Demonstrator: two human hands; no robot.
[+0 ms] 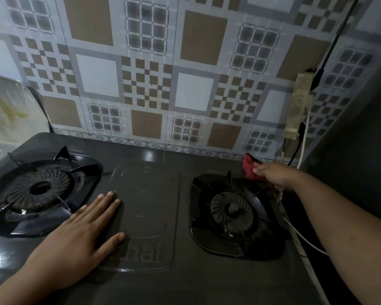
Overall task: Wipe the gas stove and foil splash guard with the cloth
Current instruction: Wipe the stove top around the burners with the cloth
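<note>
At right of frame, our right hand [271, 175] bunches the soft, limp red cloth [251, 168]; our left hand [81, 238] lies flat on the black gas stove [145, 208].

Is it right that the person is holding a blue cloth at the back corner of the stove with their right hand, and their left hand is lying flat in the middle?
Not quite: the cloth is red, not blue. The head view shows the right hand holding it at the back right corner of the stove, behind the right burner. The left hand does lie flat in the middle.
</note>
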